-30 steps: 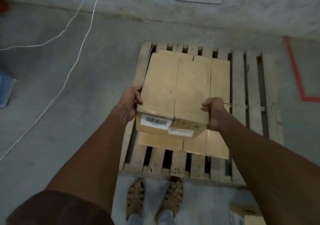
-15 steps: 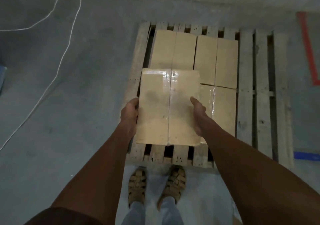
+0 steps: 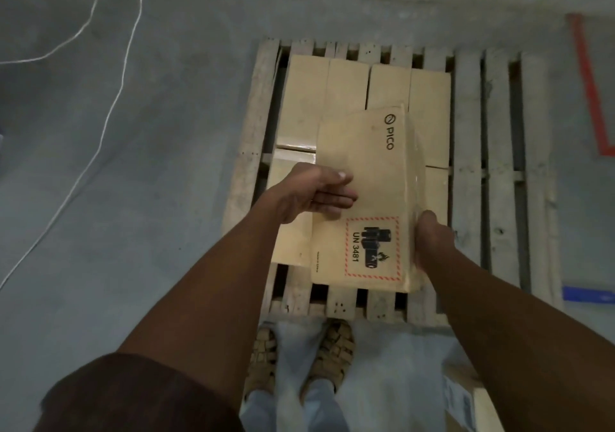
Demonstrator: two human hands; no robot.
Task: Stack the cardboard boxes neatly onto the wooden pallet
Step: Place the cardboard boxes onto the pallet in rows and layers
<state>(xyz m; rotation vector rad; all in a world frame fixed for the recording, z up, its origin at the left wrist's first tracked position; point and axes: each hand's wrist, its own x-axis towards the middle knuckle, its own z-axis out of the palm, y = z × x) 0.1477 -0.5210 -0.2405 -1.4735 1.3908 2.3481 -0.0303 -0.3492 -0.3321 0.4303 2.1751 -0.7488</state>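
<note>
Cardboard box (image 3: 366,178) tilted above pallet (image 3: 469,178); my left hand (image 3: 312,195) flat on it, fingers straight together; right hand (image 3: 432,242) grips its edge.

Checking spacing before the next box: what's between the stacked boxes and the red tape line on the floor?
In the head view, bare slats of the wooden pallet, then grey concrete floor, separate the stacked boxes from the red tape.

Dim, flat indoor light with a soft, slightly smeared picture.

The floor (image 3: 100,198) looks grey and murky. A faint sheen shows on the tape of the held box (image 3: 366,198). Wide-angle bending curves the pallet (image 3: 499,165) slats. The sleeve (image 3: 133,395) at lower left is blurred.
</note>
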